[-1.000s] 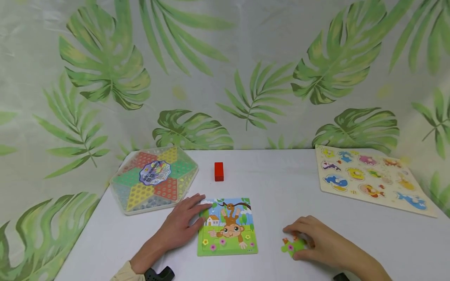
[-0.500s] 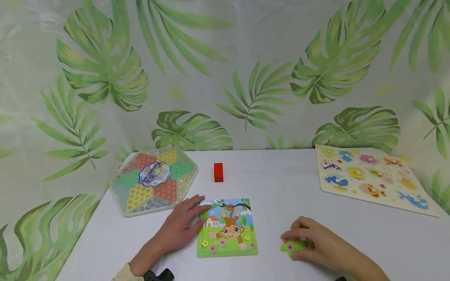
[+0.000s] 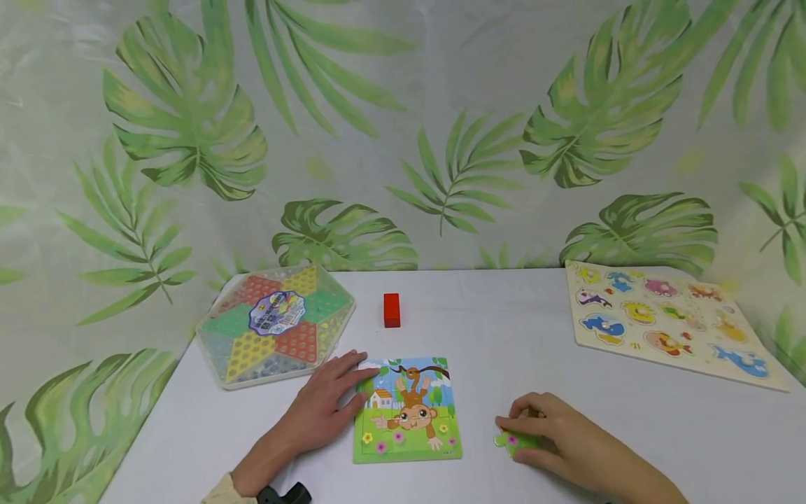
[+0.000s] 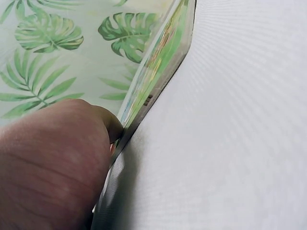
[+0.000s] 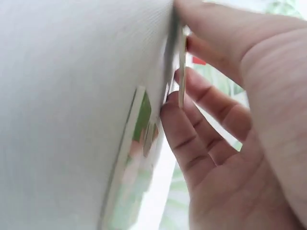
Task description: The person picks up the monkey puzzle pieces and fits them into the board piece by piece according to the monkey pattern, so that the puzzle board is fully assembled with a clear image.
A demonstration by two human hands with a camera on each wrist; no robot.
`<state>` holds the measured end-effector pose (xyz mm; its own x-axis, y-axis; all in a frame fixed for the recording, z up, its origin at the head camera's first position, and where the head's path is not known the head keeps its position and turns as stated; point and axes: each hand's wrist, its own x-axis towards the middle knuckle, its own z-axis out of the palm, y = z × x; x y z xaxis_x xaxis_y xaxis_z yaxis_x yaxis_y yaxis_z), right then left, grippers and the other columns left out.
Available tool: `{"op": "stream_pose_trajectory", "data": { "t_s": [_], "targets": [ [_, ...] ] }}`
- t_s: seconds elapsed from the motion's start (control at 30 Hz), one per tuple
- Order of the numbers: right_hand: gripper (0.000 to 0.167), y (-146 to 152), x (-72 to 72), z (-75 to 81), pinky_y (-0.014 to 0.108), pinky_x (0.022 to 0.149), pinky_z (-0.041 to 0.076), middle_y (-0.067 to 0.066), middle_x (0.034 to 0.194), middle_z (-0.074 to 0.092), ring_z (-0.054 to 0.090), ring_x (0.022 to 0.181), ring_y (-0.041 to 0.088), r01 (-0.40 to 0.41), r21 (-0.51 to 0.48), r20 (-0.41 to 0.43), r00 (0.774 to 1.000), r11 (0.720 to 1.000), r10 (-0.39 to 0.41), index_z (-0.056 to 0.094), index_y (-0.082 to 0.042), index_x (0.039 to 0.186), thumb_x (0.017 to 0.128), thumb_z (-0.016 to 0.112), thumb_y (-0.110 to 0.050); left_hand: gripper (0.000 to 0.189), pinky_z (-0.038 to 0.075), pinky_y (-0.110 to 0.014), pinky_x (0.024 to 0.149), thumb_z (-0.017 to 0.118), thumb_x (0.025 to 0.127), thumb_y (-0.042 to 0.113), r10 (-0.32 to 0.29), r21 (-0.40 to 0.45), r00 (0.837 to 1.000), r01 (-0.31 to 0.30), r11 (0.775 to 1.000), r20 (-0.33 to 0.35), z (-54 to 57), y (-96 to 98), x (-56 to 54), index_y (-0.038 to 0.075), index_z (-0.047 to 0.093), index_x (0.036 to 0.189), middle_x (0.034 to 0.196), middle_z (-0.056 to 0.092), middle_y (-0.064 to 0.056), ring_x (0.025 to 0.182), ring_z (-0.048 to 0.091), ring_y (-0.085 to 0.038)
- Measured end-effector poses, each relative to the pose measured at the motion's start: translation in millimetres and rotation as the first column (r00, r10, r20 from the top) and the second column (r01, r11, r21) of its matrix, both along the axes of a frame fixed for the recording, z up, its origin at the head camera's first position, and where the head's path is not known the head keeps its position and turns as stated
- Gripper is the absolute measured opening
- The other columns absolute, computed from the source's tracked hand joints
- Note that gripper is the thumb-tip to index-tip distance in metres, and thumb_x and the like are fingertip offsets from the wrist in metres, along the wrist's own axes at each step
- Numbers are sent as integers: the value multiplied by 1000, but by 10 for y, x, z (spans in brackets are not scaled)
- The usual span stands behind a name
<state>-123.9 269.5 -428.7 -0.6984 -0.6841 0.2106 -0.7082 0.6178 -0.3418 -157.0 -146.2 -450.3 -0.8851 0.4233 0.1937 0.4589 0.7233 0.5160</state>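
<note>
A square jigsaw puzzle (image 3: pixel 412 413) with a hanging monkey on it lies on the white table, in the middle front of the head view. My left hand (image 3: pixel 321 409) rests along its left edge, fingers spread and relaxed over the rim. To the right of the puzzle, my right hand (image 3: pixel 554 437) pinches a green jigsaw piece (image 3: pixel 516 442) with a pink flower between thumb and fingers, partly hiding it. In the right wrist view the piece (image 5: pixel 182 72) shows edge-on as a thin strip, close to the table.
A hexagonal Chinese checkers board (image 3: pixel 277 318) lies at the back left, near the left hand. Behind the puzzle is a red block (image 3: pixel 392 310). A wooden sea-animal peg puzzle (image 3: pixel 674 325) lies at the back right. A leaf-patterned cloth (image 3: pixel 466 91) hangs behind the table.
My right hand has shifted slightly left with the piece, its fingers now covering more of it. The left hand and the monkey puzzle stay in place.
</note>
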Motion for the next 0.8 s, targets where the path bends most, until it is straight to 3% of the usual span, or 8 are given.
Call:
{"op": "stream_pose_trajectory", "data": {
  "t_s": [0.1,0.23,0.4,0.47,0.53,0.8],
  "targets": [
    [42,-6,-42,50,26,79,54,-11,121,55,48,99,0,-15,44,35,999,999,13,73,-24,131,96,69,-46,40,29,-58,124,65,101,22,2,-1,1000,-2,1000,-4,18,-4,-9,21,64,141,157,50,-7,151,39,-33],
    [48,-37,-121,191,23,77,50,-10,120,54,45,96,-1,-30,116,191,982,993,7,71,-20,134,94,72,-46,40,29,-58,123,65,100,21,3,5,1000,-3,1000,-13,33,1,-16,19,65,140,156,50,-8,150,39,-33],
    [52,-96,-226,358,20,68,46,-14,110,56,47,82,-1,-20,150,419,907,989,-45,72,-16,132,87,82,-40,40,30,-59,122,65,100,20,-8,11,1000,8,1000,-29,37,13,-18,19,65,140,156,51,-9,150,40,-34],
    [52,-123,-280,409,19,65,45,-15,104,58,48,77,0,-18,150,478,877,989,-57,73,-16,130,84,86,-36,40,31,-59,122,65,100,20,-6,4,999,7,1000,-41,32,13,-14,19,65,140,155,52,-9,149,41,-34],
    [49,-156,-333,451,20,64,45,-16,99,58,49,76,1,-24,154,506,861,988,-58,75,-18,127,81,88,-32,40,32,-58,122,65,99,20,-3,0,999,3,1000,-50,26,11,-6,20,66,139,155,52,-9,149,42,-34],
    [39,-327,-421,571,22,67,42,-17,88,56,48,77,1,-41,216,446,893,976,-62,81,-25,112,75,92,-31,39,35,-58,120,66,99,21,-7,1,997,8,1000,-80,7,-7,31,20,66,138,153,54,-9,147,44,-34]
  ]
}}
